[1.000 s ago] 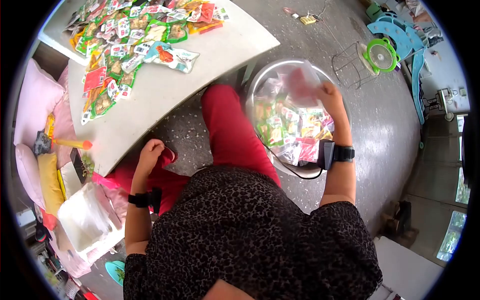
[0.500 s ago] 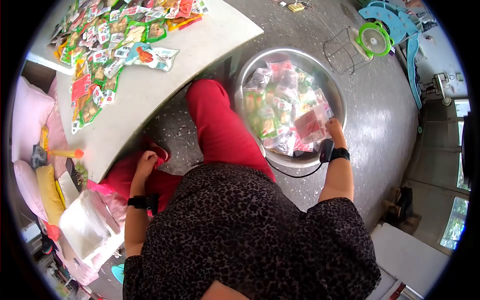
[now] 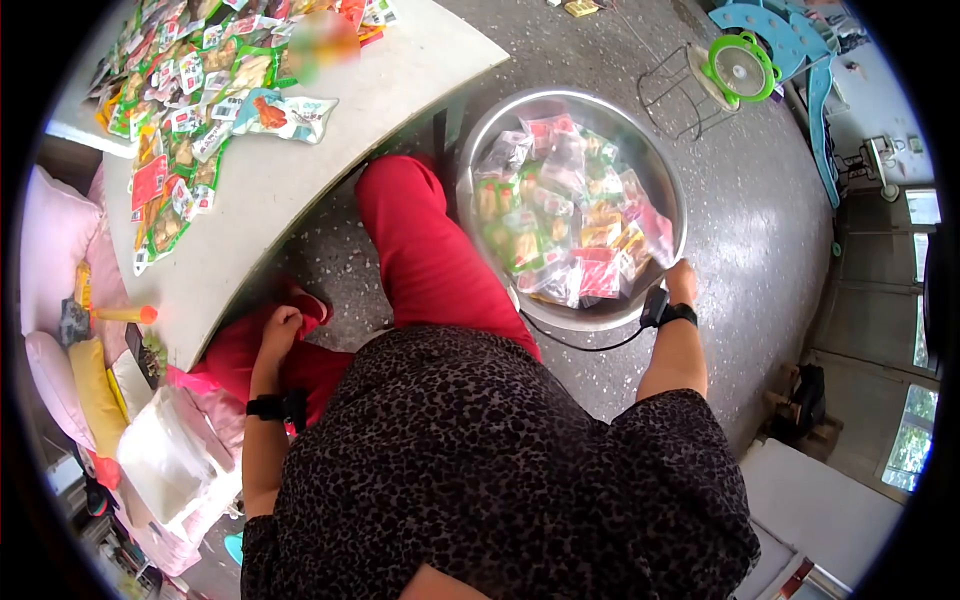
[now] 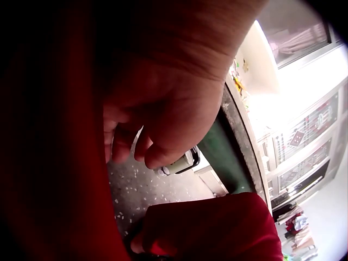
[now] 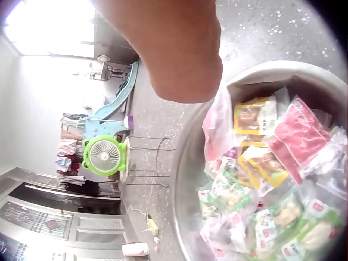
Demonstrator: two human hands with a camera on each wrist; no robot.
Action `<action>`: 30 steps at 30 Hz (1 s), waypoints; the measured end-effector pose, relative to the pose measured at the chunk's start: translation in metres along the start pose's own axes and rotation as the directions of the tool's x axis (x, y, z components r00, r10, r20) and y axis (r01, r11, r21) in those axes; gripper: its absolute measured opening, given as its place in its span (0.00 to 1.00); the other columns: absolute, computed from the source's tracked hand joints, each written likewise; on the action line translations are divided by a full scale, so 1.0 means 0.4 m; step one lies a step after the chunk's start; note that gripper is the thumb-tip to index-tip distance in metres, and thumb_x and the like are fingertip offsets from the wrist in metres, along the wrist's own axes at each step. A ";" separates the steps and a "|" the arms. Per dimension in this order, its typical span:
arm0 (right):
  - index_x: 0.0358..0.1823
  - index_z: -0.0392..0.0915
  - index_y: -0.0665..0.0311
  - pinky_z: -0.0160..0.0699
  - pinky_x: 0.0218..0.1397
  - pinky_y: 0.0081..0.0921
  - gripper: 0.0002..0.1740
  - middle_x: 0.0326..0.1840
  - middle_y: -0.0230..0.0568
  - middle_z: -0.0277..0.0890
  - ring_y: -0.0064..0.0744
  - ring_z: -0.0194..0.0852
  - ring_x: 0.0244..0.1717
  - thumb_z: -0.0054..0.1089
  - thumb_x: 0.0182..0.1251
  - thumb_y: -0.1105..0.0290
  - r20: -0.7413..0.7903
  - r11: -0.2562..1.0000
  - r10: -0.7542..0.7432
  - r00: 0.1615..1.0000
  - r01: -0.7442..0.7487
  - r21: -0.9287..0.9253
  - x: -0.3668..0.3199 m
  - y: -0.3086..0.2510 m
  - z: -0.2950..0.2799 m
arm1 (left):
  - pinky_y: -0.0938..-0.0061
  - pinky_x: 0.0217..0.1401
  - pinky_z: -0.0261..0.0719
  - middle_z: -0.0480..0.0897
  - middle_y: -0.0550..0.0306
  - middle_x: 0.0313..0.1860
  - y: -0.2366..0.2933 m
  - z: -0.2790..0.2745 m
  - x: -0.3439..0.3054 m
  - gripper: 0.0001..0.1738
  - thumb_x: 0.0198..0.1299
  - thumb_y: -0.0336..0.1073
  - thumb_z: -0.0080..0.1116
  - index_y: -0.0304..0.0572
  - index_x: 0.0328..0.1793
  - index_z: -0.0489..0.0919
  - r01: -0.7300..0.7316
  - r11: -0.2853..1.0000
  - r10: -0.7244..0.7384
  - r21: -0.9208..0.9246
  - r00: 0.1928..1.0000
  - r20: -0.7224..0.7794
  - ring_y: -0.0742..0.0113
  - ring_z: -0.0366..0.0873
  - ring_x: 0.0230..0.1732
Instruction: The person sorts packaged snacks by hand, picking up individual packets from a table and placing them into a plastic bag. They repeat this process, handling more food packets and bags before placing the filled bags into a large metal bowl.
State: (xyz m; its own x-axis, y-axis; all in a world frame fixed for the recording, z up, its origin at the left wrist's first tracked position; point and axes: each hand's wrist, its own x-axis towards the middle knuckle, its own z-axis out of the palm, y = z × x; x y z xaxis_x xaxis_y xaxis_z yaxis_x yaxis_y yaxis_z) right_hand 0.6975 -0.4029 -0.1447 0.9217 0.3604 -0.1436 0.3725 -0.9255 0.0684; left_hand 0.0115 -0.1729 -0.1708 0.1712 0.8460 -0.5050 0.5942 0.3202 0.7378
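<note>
My right hand (image 3: pixel 682 284) is at the near right rim of a large metal basin (image 3: pixel 468 190). It pinches the end of a clear plastic packet with pink-red contents (image 5: pixel 217 126), which hangs inside the rim; the fingertips are hidden behind the hand (image 5: pixel 185 68) in the right wrist view. Below it, the basin holds many sealed food packets (image 3: pixel 528 225), green, yellow and red. My left hand (image 3: pixel 281 327) lies by the red-trousered left leg, its fingers (image 4: pixel 124 144) loosely curled and holding nothing.
A pale table (image 3: pixel 400 90) at upper left bears a heap of food packets (image 3: pixel 185 110) and a white-blue packet (image 3: pixel 285 115). A blurred red-green patch (image 3: pixel 325 45) overlaps the heap. A green fan (image 3: pixel 742 68) and wire stand (image 3: pixel 672 95) are beyond the basin.
My right hand has moved from over the basin back to its near right rim, with the pink-red packet drawn along. The view has shifted slightly; the left hand stays by the leg.
</note>
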 end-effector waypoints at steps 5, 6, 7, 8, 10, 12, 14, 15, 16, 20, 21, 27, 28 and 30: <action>0.35 0.71 0.69 0.68 0.45 0.39 0.15 0.36 0.58 0.71 0.54 0.69 0.41 0.43 0.48 0.70 0.176 0.906 -0.423 0.889 0.421 0.047 0.233 0.086 0.481 | 0.81 0.31 0.67 0.73 0.62 0.25 0.025 -0.003 -0.014 0.07 0.49 0.32 0.50 0.37 0.32 0.73 0.001 1.000 -0.001 -0.031 1.000 0.009 0.76 0.69 0.28; 0.31 0.72 0.69 0.69 0.42 0.38 0.12 0.33 0.57 0.71 0.53 0.70 0.37 0.44 0.47 0.70 0.098 0.902 -0.430 0.897 0.424 0.078 0.195 0.025 0.406 | 0.81 0.31 0.67 0.73 0.62 0.25 0.027 -0.003 -0.015 0.07 0.49 0.32 0.50 0.37 0.33 0.73 -0.019 1.000 0.019 -0.019 1.000 -0.002 0.76 0.69 0.28; 0.27 0.74 0.68 0.69 0.39 0.38 0.11 0.30 0.56 0.72 0.52 0.70 0.34 0.46 0.46 0.70 0.020 0.896 -0.435 0.900 0.431 0.107 0.152 -0.040 0.325 | 0.81 0.31 0.67 0.73 0.62 0.25 0.033 -0.002 -0.017 0.07 0.49 0.32 0.50 0.37 0.33 0.73 -0.037 0.999 0.037 -0.009 0.999 -0.018 0.76 0.69 0.28; 0.22 0.75 0.68 0.70 0.36 0.37 0.09 0.27 0.54 0.72 0.51 0.71 0.31 0.47 0.45 0.70 -0.058 0.881 -0.449 0.892 0.452 0.140 0.112 -0.113 0.256 | 0.81 0.31 0.67 0.73 0.62 0.25 0.040 -0.002 -0.023 0.07 0.49 0.32 0.50 0.37 0.33 0.73 -0.051 0.999 0.051 -0.001 0.998 -0.046 0.76 0.69 0.28; 0.26 0.74 0.67 0.70 0.37 0.37 0.11 0.28 0.55 0.72 0.49 0.72 0.33 0.48 0.45 0.67 -0.033 0.783 -0.598 0.801 0.592 0.190 0.133 -0.209 0.210 | 0.81 0.32 0.68 0.73 0.62 0.26 0.043 -0.008 -0.026 0.06 0.52 0.32 0.49 0.38 0.33 0.73 -0.165 0.983 0.162 -0.078 0.986 -0.049 0.75 0.69 0.29; 0.30 0.74 0.68 0.69 0.39 0.36 0.14 0.30 0.54 0.72 0.49 0.71 0.35 0.48 0.46 0.65 -0.104 0.683 -0.664 0.740 0.658 0.317 0.089 -0.328 0.105 | 0.80 0.34 0.69 0.73 0.61 0.26 0.097 -0.021 -0.054 0.06 0.53 0.32 0.48 0.36 0.32 0.72 -0.260 0.960 0.250 -0.105 0.963 -0.099 0.74 0.70 0.29; 0.33 0.72 0.69 0.67 0.42 0.32 0.15 0.33 0.53 0.72 0.44 0.70 0.38 0.47 0.48 0.66 -0.050 0.593 -0.728 0.684 0.665 0.453 -0.005 -0.465 -0.040 | 0.79 0.35 0.70 0.75 0.58 0.27 0.132 -0.047 -0.069 0.07 0.51 0.33 0.49 0.35 0.33 0.73 -0.266 0.962 0.252 -0.067 0.953 -0.169 0.73 0.72 0.31; 0.33 0.72 0.69 0.66 0.41 0.30 0.13 0.32 0.51 0.72 0.42 0.70 0.37 0.46 0.48 0.67 -0.109 0.524 -0.762 0.639 0.706 0.476 -0.052 -0.529 -0.093 | 0.78 0.36 0.70 0.75 0.55 0.28 0.145 -0.064 -0.080 0.09 0.49 0.34 0.50 0.36 0.34 0.73 -0.231 0.971 0.213 -0.062 0.954 -0.210 0.71 0.73 0.31; 0.33 0.72 0.69 0.66 0.41 0.29 0.12 0.31 0.49 0.72 0.40 0.70 0.36 0.46 0.49 0.69 -0.164 0.456 -0.786 0.596 0.739 0.496 -0.100 -0.590 -0.130 | 0.77 0.37 0.70 0.75 0.54 0.28 0.155 -0.082 -0.087 0.10 0.49 0.35 0.50 0.37 0.34 0.73 -0.300 0.954 0.296 0.026 0.918 -0.265 0.69 0.73 0.32; 0.34 0.70 0.68 0.67 0.38 0.26 0.09 0.33 0.44 0.71 0.35 0.69 0.34 0.48 0.51 0.73 -0.338 0.119 -0.857 0.389 0.788 0.605 -0.214 -0.800 -0.135 | 0.76 0.37 0.69 0.75 0.52 0.29 0.187 -0.165 -0.139 0.11 0.49 0.37 0.49 0.38 0.36 0.73 -0.343 0.939 0.323 0.017 0.867 -0.380 0.67 0.72 0.32; 0.36 0.69 0.68 0.67 0.40 0.27 0.10 0.35 0.45 0.70 0.36 0.68 0.37 0.50 0.51 0.72 -0.353 0.082 -0.859 0.372 0.780 0.621 -0.273 -0.838 -0.146 | 0.76 0.37 0.69 0.75 0.53 0.28 0.192 -0.190 -0.158 0.11 0.49 0.36 0.49 0.37 0.36 0.73 -0.345 0.938 0.324 0.028 0.848 -0.419 0.67 0.72 0.32; 0.40 0.66 0.68 0.61 0.51 0.37 0.15 0.43 0.50 0.67 0.49 0.63 0.47 0.54 0.48 0.72 -0.568 -0.277 -0.821 -0.050 0.906 0.320 -0.564 -0.951 -0.157 | 0.82 0.33 0.67 0.71 0.64 0.25 0.184 -0.299 -0.251 0.06 0.51 0.30 0.49 0.36 0.35 0.72 -0.387 0.919 0.346 0.071 0.710 -0.613 0.78 0.66 0.29; 0.39 0.66 0.67 0.61 0.51 0.38 0.15 0.43 0.51 0.67 0.51 0.62 0.48 0.54 0.48 0.73 -0.573 -0.319 -0.812 -0.110 0.906 0.277 -0.588 -0.961 -0.149 | 0.82 0.33 0.67 0.71 0.64 0.25 0.176 -0.313 -0.258 0.06 0.51 0.30 0.49 0.36 0.35 0.72 -0.375 0.926 0.313 0.042 0.702 -0.639 0.78 0.66 0.29; 0.38 0.67 0.63 0.57 0.53 0.40 0.14 0.44 0.45 0.67 0.47 0.62 0.50 0.54 0.47 0.71 -0.556 -0.292 -0.817 -0.151 0.940 0.175 -0.619 -0.963 -0.126 | 0.81 0.31 0.67 0.71 0.65 0.25 0.154 -0.343 -0.294 0.06 0.50 0.29 0.49 0.36 0.34 0.72 -0.334 0.942 0.221 -0.026 0.679 -0.700 0.78 0.66 0.28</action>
State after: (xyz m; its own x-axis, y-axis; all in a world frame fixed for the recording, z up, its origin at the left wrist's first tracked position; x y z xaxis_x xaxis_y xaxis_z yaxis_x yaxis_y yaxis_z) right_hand 0.3312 -0.1299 -0.0856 -0.3831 0.7670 0.5148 0.7389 0.5889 -0.3275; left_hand -0.0800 -0.1942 -0.0046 -0.3028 0.9436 0.1338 0.4823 0.0306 0.8755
